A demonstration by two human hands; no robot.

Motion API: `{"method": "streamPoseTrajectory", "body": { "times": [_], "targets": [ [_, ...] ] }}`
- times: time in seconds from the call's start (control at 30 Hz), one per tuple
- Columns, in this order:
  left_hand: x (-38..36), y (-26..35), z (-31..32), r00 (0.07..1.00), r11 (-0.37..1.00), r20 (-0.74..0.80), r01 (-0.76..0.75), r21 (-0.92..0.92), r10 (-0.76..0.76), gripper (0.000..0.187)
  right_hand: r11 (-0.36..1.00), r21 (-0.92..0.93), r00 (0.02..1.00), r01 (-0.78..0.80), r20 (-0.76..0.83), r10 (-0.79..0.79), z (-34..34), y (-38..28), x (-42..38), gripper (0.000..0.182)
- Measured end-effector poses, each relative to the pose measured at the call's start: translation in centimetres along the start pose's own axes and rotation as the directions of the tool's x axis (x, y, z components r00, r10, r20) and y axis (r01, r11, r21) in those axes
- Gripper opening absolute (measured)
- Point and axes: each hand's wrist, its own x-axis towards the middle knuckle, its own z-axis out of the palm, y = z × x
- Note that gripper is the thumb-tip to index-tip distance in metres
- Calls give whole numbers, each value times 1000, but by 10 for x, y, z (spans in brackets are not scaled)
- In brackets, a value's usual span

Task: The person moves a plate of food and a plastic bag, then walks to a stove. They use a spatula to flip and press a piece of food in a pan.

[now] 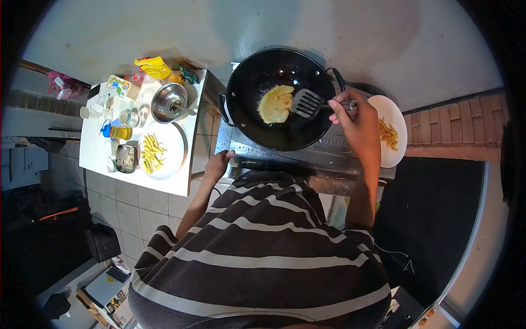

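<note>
My right hand (356,118) is wrapped round the handle of a slotted spatula (308,103). The spatula's dark blade is over the black wok (246,66), touching or just above the right side of a pale yellow frying egg (273,107). Oil glistens around the egg. The wok rests on a metal gas stove (329,149). My left hand (220,164) is closed at the stove's front left corner; what its fingers grip there is hidden.
Right of the wok, a white plate (393,156) holds fried strips. On the white table (175,183) at left are a plate (174,145) of raw cut strips, a steel bowl (164,104), a yellow bottle (120,132), a glass container (127,158) and a yellow packet (153,67).
</note>
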Motion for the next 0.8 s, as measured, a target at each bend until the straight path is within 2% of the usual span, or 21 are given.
{"method": "streamPoseTrajectory", "body": {
  "times": [0.17, 0.37, 0.43, 0.8],
  "targets": [
    [-2, 8, -5, 999, 999, 24, 38, 28, -38, 59, 999, 47, 999, 8, 52, -10, 8, 7, -2, 19],
    [-4, 8, -3, 999, 999, -17, 40, 10, -40, 60, 999, -33, 996, -9, 93, 12, 11, -4, -9, 15],
    [-1, 3, -2, 1000, 1000, 3, 20, 10, -20, 59, 999, 21, 996, -40, 86, 38, 12, -7, -10, 22],
    [-4, 12, -8, 998, 999, 30, 52, 12, -52, 59, 968, 206, 980, -145, 162, 112, 23, 3, -14, 25]
  ]
}}
